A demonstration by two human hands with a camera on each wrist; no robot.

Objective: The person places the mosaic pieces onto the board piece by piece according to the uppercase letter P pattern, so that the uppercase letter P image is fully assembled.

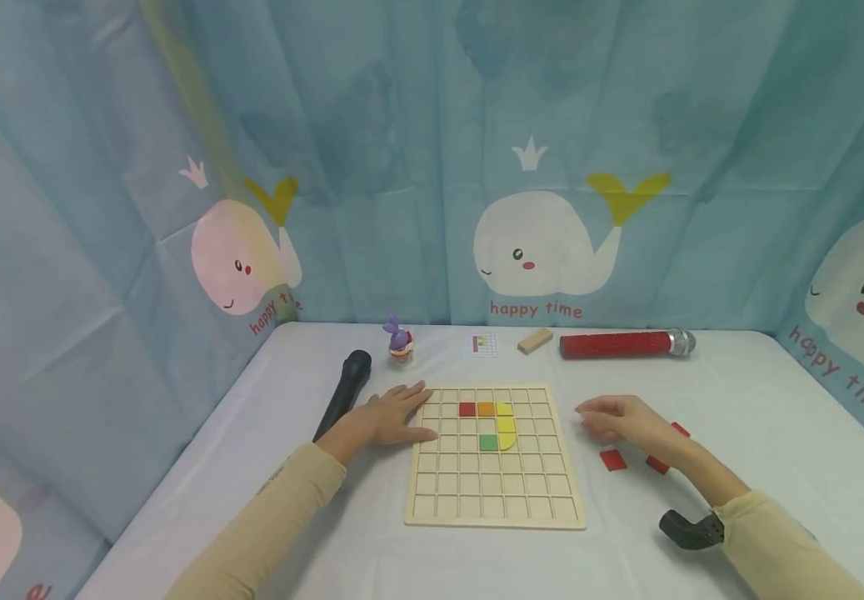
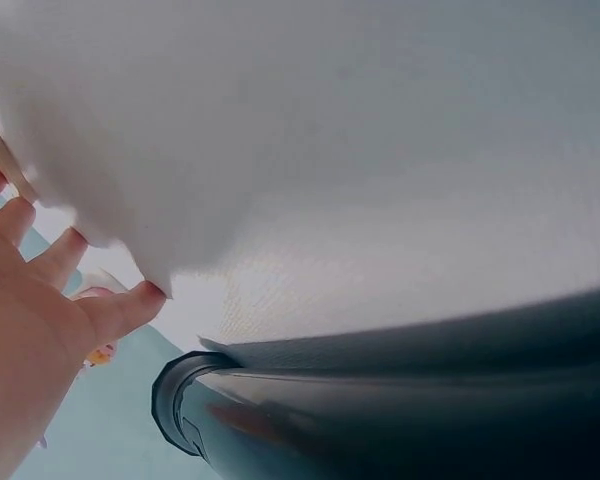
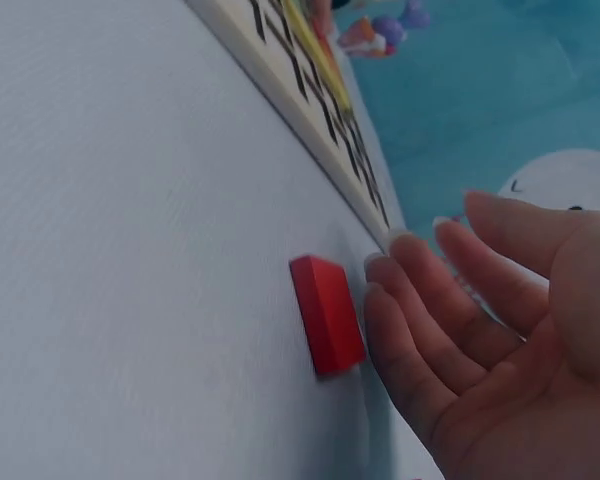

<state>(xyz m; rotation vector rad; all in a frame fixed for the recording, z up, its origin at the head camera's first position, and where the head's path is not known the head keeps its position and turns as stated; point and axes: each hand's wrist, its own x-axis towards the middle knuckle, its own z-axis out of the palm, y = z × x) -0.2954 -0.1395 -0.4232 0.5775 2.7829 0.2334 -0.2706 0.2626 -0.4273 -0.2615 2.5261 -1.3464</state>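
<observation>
Two tan sleeves are nearest, one on each arm. The left hand, fingers spread and gripping nothing, rests on the left edge of a wooden board. The right hand, fingers loosely bent round no object, is apart from the board's right edge, with a strip of white table between. Between the hands, six tiles sit on the board: one red tile, one orange tile, one green tile and three yellow tiles. Three loose red pieces show near the right hand and forearm. One black stick lies close along the left hand's outer side. Ahead of both hands, past the board's far edge, are one purple toy, one printed card, one wooden block and one red microphone.
</observation>
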